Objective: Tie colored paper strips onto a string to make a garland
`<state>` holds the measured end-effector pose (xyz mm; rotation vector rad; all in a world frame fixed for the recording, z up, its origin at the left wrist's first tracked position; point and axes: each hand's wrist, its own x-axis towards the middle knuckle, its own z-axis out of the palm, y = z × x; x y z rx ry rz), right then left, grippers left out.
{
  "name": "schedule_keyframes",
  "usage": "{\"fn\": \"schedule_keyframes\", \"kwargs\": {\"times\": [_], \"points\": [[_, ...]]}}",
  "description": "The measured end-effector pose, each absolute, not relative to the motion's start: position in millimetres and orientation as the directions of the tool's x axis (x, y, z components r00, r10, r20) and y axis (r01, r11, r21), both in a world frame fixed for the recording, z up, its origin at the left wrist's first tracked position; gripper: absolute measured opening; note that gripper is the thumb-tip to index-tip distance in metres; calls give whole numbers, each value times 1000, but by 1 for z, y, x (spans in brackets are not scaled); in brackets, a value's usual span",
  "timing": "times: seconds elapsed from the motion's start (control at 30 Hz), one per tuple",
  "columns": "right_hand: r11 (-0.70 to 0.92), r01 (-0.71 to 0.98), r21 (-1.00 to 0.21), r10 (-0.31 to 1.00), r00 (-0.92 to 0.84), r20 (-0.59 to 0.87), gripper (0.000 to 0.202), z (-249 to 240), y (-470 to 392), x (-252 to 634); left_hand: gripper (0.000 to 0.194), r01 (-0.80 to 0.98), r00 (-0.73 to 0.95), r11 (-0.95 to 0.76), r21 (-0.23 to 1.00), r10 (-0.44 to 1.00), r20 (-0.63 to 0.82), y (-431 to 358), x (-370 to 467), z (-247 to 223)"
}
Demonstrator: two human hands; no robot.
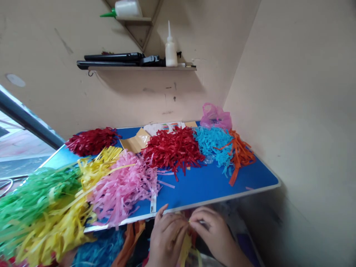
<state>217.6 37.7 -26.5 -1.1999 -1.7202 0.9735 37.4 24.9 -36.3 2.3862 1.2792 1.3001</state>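
Just below the front edge of the blue table, my left hand (170, 237) and my right hand (210, 229) meet with pinched fingertips. A small bit of yellow strip shows between them, and yellow paper strips (185, 249) hang beneath. My fingers hide most of what they pinch. The left little finger is raised towards the table edge. Nearest on the table is a fringed bunch of pink strips (126, 185), to the left. Blue strips (101, 246) and orange strips (130, 241) lie below the table edge, left of my hands.
On the blue table (178, 194) lie bunches of green (39, 196), yellow (61, 218), red (174, 148), light blue (215, 142) and orange strips (241, 152). A pink plastic bag (215, 116) sits at the back. Above, a wall shelf (139, 68) holds a white bottle (171, 52).
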Motion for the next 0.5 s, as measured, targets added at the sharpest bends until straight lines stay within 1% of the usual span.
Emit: {"fn": "schedule_keyframes", "kwargs": {"times": [0.17,0.23,0.3,0.37,0.43,0.5], "points": [[268,349,-898,956,-210,204,18,-30,36,214,14,616,274,-607,502,762,586,28,45,-44],[264,354,-897,957,-213,197,17,-30,35,214,11,611,235,-578,541,785,574,28,49,-47],[261,338,-904,956,-222,193,15,-31,36,218,10,582,183,-536,611,819,543,26,49,-48],[225,298,-928,968,-174,179,8,-32,39,225,9,521,139,-439,732,890,434,23,44,-47],[129,251,-959,989,-101,107,16,-36,44,233,13,418,67,-256,872,966,251,22,37,-46],[18,206,-978,991,-134,-10,23,-42,49,237,19,235,-2,-32,971,999,33,22,33,-48]]}}
